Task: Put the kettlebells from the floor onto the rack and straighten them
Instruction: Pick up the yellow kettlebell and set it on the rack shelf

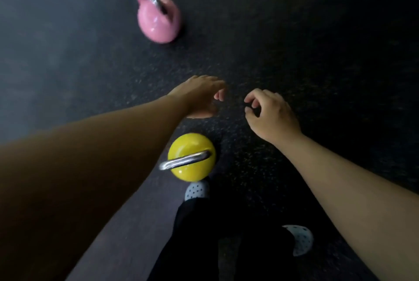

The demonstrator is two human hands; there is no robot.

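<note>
Both hands hang empty over the floor [294, 42]: the left hand [199, 97] has its fingers loosely spread, the right hand [269, 113] curls thumb and forefinger almost into a ring, gripping nothing. Just below them, beside the toe of a spotted shoe [196, 190], the yellow kettlebell [191, 157] stands upright with its steel handle on top. Well apart, farther out on the floor, sits the pink kettlebell [158, 20], tilted and blurred. I'd say the yellow one is nearest; close one full fist round the handle's middle and lift straight. No rack shows, and no writing is readable.
</note>
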